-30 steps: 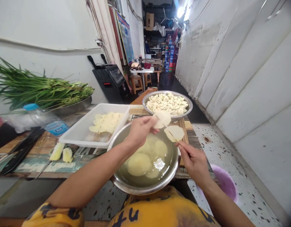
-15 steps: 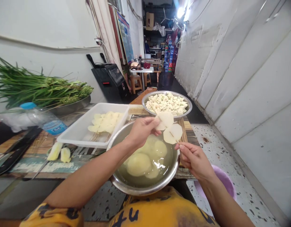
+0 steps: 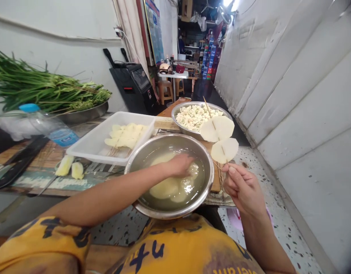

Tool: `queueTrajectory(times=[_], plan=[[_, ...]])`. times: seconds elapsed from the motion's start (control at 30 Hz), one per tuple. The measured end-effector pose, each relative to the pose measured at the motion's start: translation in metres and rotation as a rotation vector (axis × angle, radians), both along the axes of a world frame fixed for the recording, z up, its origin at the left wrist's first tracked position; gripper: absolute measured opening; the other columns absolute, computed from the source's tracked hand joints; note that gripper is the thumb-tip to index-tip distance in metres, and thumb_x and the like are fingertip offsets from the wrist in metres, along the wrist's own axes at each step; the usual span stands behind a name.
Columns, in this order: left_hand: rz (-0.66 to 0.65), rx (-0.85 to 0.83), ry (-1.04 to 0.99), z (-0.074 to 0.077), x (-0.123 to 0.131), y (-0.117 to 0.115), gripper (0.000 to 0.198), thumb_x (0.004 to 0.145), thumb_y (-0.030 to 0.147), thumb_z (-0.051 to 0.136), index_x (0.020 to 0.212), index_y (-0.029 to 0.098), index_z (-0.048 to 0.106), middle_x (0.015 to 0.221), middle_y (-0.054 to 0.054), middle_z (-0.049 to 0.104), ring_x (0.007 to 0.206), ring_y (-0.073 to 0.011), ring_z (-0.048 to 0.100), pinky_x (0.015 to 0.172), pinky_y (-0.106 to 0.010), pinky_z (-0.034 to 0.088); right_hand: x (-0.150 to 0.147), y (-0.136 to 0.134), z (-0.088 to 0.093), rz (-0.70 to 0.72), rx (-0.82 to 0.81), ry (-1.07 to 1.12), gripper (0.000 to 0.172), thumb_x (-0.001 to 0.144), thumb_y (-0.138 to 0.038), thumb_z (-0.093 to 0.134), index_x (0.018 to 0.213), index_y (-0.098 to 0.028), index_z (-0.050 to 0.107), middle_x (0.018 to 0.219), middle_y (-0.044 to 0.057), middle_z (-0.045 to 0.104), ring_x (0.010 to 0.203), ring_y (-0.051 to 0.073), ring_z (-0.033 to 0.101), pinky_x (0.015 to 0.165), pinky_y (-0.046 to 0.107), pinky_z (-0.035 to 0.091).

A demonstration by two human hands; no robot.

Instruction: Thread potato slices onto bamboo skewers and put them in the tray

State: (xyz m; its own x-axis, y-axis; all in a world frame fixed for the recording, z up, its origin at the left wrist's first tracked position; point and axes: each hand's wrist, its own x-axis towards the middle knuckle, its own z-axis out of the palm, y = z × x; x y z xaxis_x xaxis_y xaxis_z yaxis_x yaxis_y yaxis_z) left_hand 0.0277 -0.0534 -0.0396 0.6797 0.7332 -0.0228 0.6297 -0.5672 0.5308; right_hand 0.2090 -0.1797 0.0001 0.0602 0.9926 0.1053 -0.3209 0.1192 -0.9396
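Note:
My right hand point(image 3: 245, 186) pinches the lower end of a thin wooden skewer point(image 3: 207, 106). Two pale potato slices point(image 3: 224, 150) are threaded on it, one above the other, held up beyond the right rim of a steel basin point(image 3: 135, 205). My left hand point(image 3: 181, 165) reaches into the water in that basin; its fingers are under the surface and blurred, so their grip is hidden. Around it, peeled potatoes and slices point(image 3: 164, 188) lie in the water. A white plastic tray point(image 3: 88, 146) left of the basin holds skewered slices point(image 3: 124, 135).
Behind the basin stands a steel bowl point(image 3: 175, 114) of chopped pale pieces. To the left are a water bottle point(image 3: 55, 127), a black-handled knife point(image 3: 14, 171), two yellowish vegetable pieces point(image 3: 65, 165) and a heap of green stalks point(image 3: 50, 91). A pink tub point(image 3: 235, 219) sits on the floor.
My left hand has let go of the upper slice and dipped into the basin water. My right hand has lifted the skewer slightly and moved right, with both slices on it.

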Motion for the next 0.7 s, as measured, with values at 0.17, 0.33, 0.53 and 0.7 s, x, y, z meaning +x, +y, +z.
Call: queueTrajectory(times=[0.17,0.33,0.53,0.7], plan=[[0.017,-0.002,0.046,0.006,0.004,0.005,0.029,0.05,0.019,0.074,0.078,0.017,0.067,0.08,-0.01,0.066,0.08,-0.028,0.059,0.075,-0.037,0.041,0.001,0.001,-0.006,0.006,-0.045,-0.011,0.018,0.083,-0.033,0.058,0.083,-0.016,0.06,0.048,-0.011,0.02,0.039,0.004,0.014,0.039,0.02,0.012],[0.193,-0.38,-0.248,0.031,-0.024,0.022,0.024,0.062,0.039,0.066,0.067,0.016,0.068,0.067,-0.007,0.065,0.058,-0.0193,0.059,0.051,-0.027,0.044,0.003,-0.006,-0.012,0.199,-0.19,-0.04,0.019,0.087,-0.035,0.052,0.086,-0.016,0.058,0.044,-0.01,0.034,0.033,0.003,0.019,0.033,0.017,0.012],[0.232,-0.471,-0.449,0.048,-0.052,0.035,0.016,0.059,0.033,0.07,0.061,0.017,0.069,0.056,-0.002,0.063,0.049,-0.0123,0.055,0.045,-0.019,0.041,0.002,-0.013,-0.02,0.349,-0.271,-0.065,0.024,0.085,-0.038,0.054,0.084,-0.014,0.059,0.05,-0.007,0.044,0.034,0.002,0.029,0.034,0.016,0.017],[0.359,-0.546,-0.654,0.059,-0.052,0.037,0.027,0.069,0.038,0.064,0.075,0.013,0.068,0.067,-0.008,0.066,0.05,-0.0135,0.058,0.048,-0.023,0.044,0.0,-0.016,-0.025,0.322,-0.28,-0.145,0.026,0.085,-0.039,0.055,0.089,-0.014,0.059,0.039,-0.011,0.036,0.03,0.002,0.018,0.032,0.017,0.011]])
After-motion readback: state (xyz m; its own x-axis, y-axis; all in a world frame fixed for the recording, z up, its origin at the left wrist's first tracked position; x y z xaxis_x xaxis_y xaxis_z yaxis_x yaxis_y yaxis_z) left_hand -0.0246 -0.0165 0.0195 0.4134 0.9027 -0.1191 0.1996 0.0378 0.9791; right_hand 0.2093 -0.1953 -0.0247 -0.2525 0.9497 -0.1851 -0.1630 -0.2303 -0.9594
